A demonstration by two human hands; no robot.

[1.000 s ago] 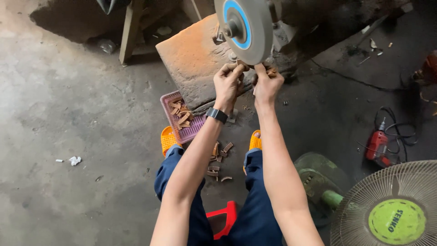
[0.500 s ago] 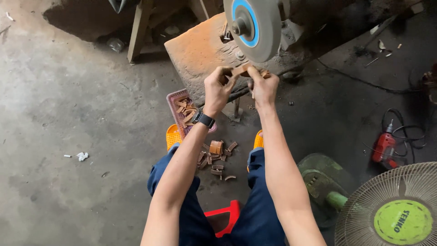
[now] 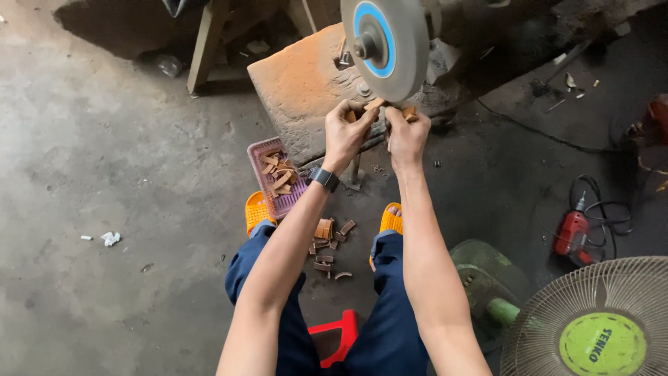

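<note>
- Both my hands, left [image 3: 346, 132] and right [image 3: 406, 134], pinch one small brown piece [image 3: 376, 104] against the wheel [image 3: 387, 43].
- It looks light and stiff; I'd grip its ends, fingertips off the wheel.

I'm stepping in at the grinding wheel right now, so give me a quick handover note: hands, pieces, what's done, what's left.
Left hand and right hand: together they pinch a small brown piece against the lower rim of the grinding wheel.
Pink basket on the floor by the left foot holds more brown pieces.
Loose pieces on the floor lie between the feet; whether they are finished cannot be told.
Left: the piece in hand is at the wheel, the basket is not empty.
</note>
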